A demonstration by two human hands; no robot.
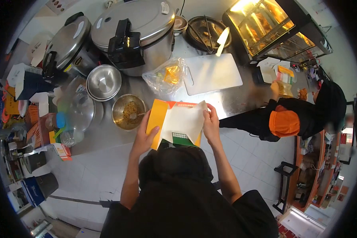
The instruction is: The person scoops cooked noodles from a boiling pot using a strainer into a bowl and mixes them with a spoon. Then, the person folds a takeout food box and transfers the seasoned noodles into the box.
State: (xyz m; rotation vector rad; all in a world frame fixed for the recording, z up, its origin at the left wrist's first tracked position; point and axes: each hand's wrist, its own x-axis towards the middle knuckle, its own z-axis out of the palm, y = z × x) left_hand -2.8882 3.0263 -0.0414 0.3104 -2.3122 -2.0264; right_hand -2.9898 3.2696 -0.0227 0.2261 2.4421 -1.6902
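Observation:
Between my two hands is a cardboard food box [181,121], yellow, red and green outside and white inside, with its top open towards me. My left hand [143,137] grips the yellow side panel, thumb in front. On the other side, my right hand [211,122] pinches a white flap at the box's right edge. Just beyond the box, on the steel counter, lie a clear plastic bag [156,79] with something orange in it and a white cutting board [214,73]. A metal bowl [121,104] of brown seasoning with a spoon stands left of my left hand.
Two large lidded steel cookers [148,43] line the back. A knife [223,41] rests over the board's far edge beside a dark pan [204,29]. At right, a co-worker [293,115] handles another box near a lit food warmer [261,23]. Stacked steel bowls [104,82] sit left.

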